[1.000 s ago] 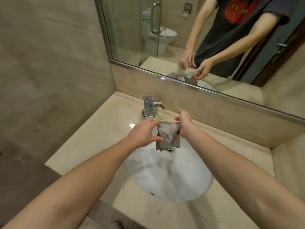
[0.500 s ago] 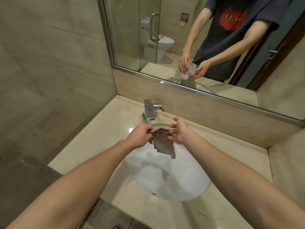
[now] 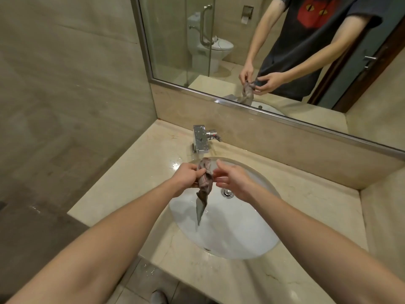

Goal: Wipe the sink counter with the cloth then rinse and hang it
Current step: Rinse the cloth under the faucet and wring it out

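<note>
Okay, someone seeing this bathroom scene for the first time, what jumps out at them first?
The bunched grey cloth in the grip of the left hand, its tail dangling over the white basin, with the right hand spread open beside it. Behind the chrome faucet, the big mirror repeats the person's arms and cloth.

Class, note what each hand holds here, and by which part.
The left hand grips the cloth at its bunched upper part; its tail hangs over the sink. Whether the right hand pinches it cannot be told.

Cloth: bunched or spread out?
Bunched: the left hand grips the cloth as a wad above the sink, a pointed tail hanging down.
</note>
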